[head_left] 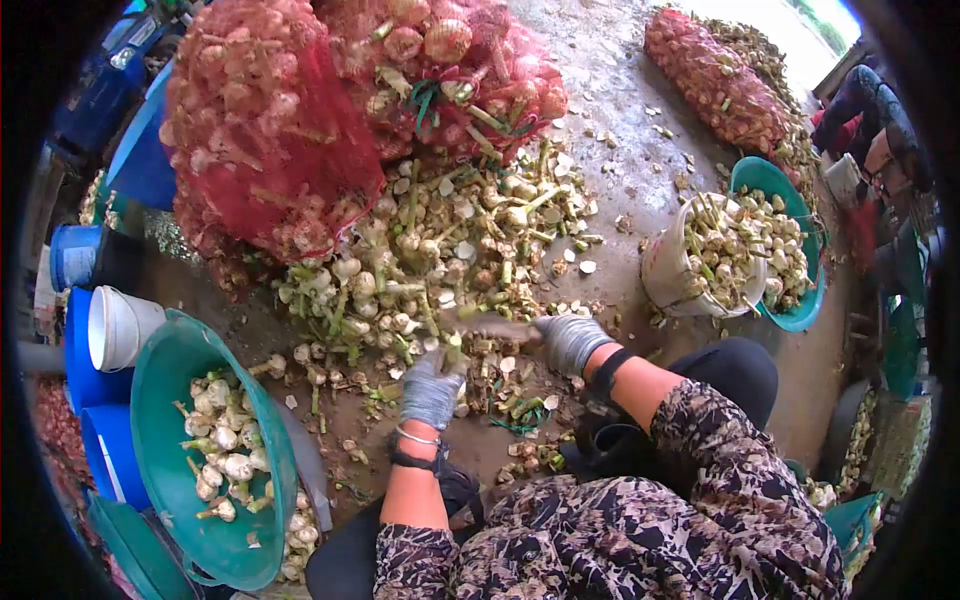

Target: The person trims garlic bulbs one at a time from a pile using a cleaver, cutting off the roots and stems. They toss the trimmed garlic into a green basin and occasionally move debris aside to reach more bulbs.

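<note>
Both hands wear grey gloves. My left hand (432, 388) is closed around a garlic bulb (453, 352) at the near edge of the garlic pile (430, 235). To its right, my right hand (572, 343) is closed on a knife (495, 326), its blade blurred and pointing left toward the bulb. Cut stalks and root discs lie on the floor beneath the hands.
Red mesh sacks (270, 130) of garlic stand behind the pile. On the left is a green basin (150, 430) with bulbs, beside a white bucket (120, 325). A filled pail (665, 265) and teal basin (812, 270) are at right. Another person (865, 110) sits far right.
</note>
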A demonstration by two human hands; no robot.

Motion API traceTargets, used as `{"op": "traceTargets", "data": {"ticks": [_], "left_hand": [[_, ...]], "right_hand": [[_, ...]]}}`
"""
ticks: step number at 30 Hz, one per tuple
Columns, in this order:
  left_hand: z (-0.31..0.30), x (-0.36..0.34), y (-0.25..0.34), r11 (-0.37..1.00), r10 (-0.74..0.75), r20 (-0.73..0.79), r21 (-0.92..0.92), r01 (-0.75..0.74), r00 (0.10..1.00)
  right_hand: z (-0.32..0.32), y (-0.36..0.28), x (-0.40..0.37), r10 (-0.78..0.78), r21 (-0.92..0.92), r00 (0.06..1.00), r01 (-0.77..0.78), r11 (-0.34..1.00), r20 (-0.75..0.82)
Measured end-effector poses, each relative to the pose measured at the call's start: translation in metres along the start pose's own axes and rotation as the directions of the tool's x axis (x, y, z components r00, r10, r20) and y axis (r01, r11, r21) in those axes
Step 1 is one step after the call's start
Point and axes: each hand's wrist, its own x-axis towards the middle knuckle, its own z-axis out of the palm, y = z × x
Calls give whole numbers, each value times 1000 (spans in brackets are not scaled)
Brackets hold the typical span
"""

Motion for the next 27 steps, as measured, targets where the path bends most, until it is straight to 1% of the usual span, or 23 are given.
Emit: {"op": "traceTargets", "data": {"ticks": [1, 3, 5, 6, 7, 9, 10, 11, 12, 13, 14, 15, 16, 17, 18, 19, 20, 21, 23, 24, 25, 26, 27], "left_hand": [[0, -10, 6, 990, 15, -73, -137, -25, 997], [1, -12, 7, 975, 85, -109, -196, -105, 990], [0, -14, 18, 954, 215, -79, 231, -192, 973], [-4, -15, 53, 905, 104, 20, 413, -103, 994], [-2, -19, 63, 902, 106, 28, 417, -108, 994], [6, -24, 75, 946, 283, 7, 160, -280, 959], [5, -24, 73, 922, 255, -37, 310, -232, 966], [7, -30, 73, 922, 257, -39, 311, -232, 966], [5, -43, 86, 947, 298, -120, -88, -309, 947], [3, -52, 91, 806, 305, -211, -463, -369, 929], [6, -47, 65, 697, 298, -155, -639, -326, 942], [13, -44, 48, 697, 293, -161, -639, -326, 942], [19, -43, 38, 675, 285, -194, -655, -340, 939], [25, -41, 28, 651, 277, -225, -671, -355, 934], [27, -44, 32, 488, 147, -113, -856, -171, 983], [25, -49, 51, 483, 147, -111, -859, -170, 983], [21, -54, 72, 477, 232, -97, -856, -200, 968], [18, -56, 84, 471, 314, -83, -851, -231, 946], [15, -52, 79, 518, 332, -85, -816, -257, 939], [12, -52, 79, 578, 307, -77, -776, -250, 949], [9, -52, 78, 636, 281, -70, -733, -240, 957], [9, -51, 74, 637, 280, -68, -733, -239, 958], [11, -48, 65, 687, 257, -85, -684, -244, 963]], "right_hand": [[-7, 7, 3, 113, -96, 992, -107, 990, 52], [-10, 7, -7, 129, 91, 992, -128, 988, -14], [-16, -24, -26, 6, 495, 988, 71, 866, -152], [-1, -29, -21, -71, 558, 959, 220, 800, -276], [-8, -47, -32, -75, 537, 947, 241, 809, -312], [-10, -56, -33, -115, 616, 960, 254, 746, -257], [-14, -51, -30, -172, 550, 942, 310, 775, -289], [-15, -45, -24, -237, 477, 919, 369, 798, -315], [-11, -45, -23, -97, 685, 943, 299, 664, -318], [-13, -41, -17, -77, 720, 951, 279, 635, -300], [-8, -36, -18, 2, 896, 991, 123, 426, -136], [-7, -35, -23, 39, 982, 998, -58, 181, 52], [-6, -32, -24, -11, 967, 974, -225, 120, 228], [-3, -32, -24, -11, 966, 973, -228, 126, 231], [0, -34, -28, -45, 962, 964, -260, 79, 264], [2, -38, -33, -78, 956, 953, -292, 32, 293], [3, -43, -37, -21, 958, 965, -256, 128, 261], [3, -40, -38, 38, 911, 957, -286, 297, 288], [7, -40, -38, 41, 850, 999, -31, 526, 11], [10, -36, -37, -68, 681, 962, 237, 693, -266], [12, -32, -36, -227, 413, 841, 454, 789, -491], [14, -26, -37, -57, 414, 936, 208, 886, -348], [-4, -34, -52, -55, 416, 936, 206, 885, -347]]}}
